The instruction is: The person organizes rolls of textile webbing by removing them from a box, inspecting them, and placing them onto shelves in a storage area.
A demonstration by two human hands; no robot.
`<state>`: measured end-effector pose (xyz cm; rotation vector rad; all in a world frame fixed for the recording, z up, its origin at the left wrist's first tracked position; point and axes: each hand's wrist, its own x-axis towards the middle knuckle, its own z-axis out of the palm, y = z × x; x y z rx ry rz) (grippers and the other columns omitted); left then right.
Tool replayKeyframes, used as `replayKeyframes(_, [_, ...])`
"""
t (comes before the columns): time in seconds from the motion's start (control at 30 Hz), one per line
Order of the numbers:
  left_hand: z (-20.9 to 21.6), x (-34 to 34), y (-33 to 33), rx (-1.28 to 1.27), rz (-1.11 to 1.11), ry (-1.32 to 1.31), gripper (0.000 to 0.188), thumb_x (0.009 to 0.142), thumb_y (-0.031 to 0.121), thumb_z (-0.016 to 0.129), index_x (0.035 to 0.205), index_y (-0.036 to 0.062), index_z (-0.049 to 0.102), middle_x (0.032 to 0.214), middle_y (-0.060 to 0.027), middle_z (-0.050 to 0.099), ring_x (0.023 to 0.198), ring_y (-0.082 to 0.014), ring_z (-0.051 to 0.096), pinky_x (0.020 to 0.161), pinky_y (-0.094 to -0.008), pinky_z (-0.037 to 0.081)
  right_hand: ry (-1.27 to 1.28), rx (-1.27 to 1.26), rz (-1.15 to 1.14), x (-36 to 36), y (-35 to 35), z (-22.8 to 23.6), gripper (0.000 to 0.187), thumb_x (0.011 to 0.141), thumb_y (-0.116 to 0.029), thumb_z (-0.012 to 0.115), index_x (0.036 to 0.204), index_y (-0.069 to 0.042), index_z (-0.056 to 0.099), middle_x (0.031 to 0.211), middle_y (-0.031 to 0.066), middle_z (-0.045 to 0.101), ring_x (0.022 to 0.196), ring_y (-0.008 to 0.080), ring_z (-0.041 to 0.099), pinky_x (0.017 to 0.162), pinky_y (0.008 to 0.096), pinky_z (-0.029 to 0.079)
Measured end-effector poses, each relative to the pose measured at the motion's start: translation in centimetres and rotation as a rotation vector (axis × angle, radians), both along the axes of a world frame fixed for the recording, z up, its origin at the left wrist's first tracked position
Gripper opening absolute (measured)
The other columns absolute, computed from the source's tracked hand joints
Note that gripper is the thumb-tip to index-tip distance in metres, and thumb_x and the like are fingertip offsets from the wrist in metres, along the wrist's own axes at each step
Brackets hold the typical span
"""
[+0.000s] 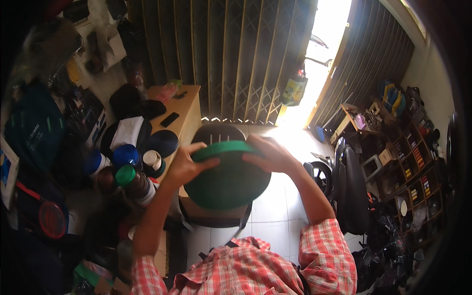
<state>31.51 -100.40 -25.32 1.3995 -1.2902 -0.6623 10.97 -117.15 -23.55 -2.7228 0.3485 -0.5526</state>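
Note:
Between my hands is a large, flat, round green thing [227, 181], with a brighter green band along its upper edge. It looks like a wide wound roll, though its kind is not certain. My left hand [188, 164] grips its left upper edge, thumb on the near face and fingers over the rim. At the upper right, my right hand [271, 155] grips it the same way. The roll is held up and tilted in front of a dark chair [212, 132], hiding much of the seat.
On the left stands a wooden table [189, 105] with a black phone [170, 119], a dark round disc [163, 143] and a white folded cloth [128, 132]. Blue rolls [126, 154] and a green-topped roll [126, 175] sit nearer. A shelf of small compartments [415, 167] is at right, beyond a black padded item [349, 191].

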Motion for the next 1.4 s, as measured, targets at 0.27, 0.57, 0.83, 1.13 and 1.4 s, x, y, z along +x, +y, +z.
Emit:
replayKeyframes(0.27, [5.1,-3.4,-3.6,0.07,-0.036,-0.273,0.031,0.075,0.02,0.079,0.091,-0.0036,0.069,0.077,-0.0088,0.069,0.069,-0.0124,0.066,0.063,-0.0259,0.051,-0.186,-0.04,-0.095,-6.5,-4.0,1.5,0.016,0.083,-0.014,0.067,0.088,-0.003,0.057,0.071,0.0146,0.059,0.066,0.0326,0.057,0.062,0.0396,0.043])
replayKeyframes(0.57, [9.0,-5.8,-4.6,0.082,0.003,-0.342,0.032,0.075,0.023,0.079,0.093,-0.0027,0.071,0.078,-0.0097,0.07,0.067,-0.0121,0.066,0.063,-0.0251,0.052,-0.303,0.345,-0.125,-10.5,-8.6,-4.7,0.029,0.096,-0.018,0.043,0.088,0.001,0.063,0.077,0.0094,0.062,0.076,0.0212,0.06,0.071,0.0328,0.046])
replayKeyframes(0.83, [8.2,-9.9,-6.6,0.13,-0.049,-0.532,0.029,0.073,0.019,0.08,0.088,-0.0033,0.07,0.07,-0.0102,0.068,0.065,-0.011,0.064,0.061,-0.0262,0.049,-0.442,0.23,-0.11,-11.5,-6.0,-3.3,0.045,0.077,-0.009,0.071,0.12,-0.007,0.057,0.103,0.0105,0.067,0.09,0.0222,0.064,0.079,0.0367,0.05])
replayKeyframes(1.13, [5.1,-11.9,-8.5,0.161,-0.167,-0.57,0.029,0.076,0.018,0.078,0.096,-0.0012,0.068,0.076,-0.0086,0.068,0.072,-0.008,0.062,0.066,-0.0237,0.048,-0.313,0.349,0.017,-10.5,-4.0,-1.9,0.041,0.071,-0.022,0.081,0.103,-0.003,0.062,0.082,0.0153,0.067,0.076,0.0322,0.067,0.069,0.0382,0.051])
replayKeyframes(1.4, [-1.5,-13.1,-8.7,-0.081,-0.105,0.131,0.036,0.087,0.024,0.07,0.111,-0.0024,0.063,0.094,-0.0035,0.065,0.086,-0.0066,0.06,0.074,-0.0204,0.049,-0.565,0.342,-0.233,-15.9,-7.6,-4.4,0.032,0.072,-0.009,0.076,0.102,-0.003,0.065,0.086,0.0095,0.069,0.074,0.0169,0.065,0.071,0.0309,0.051])
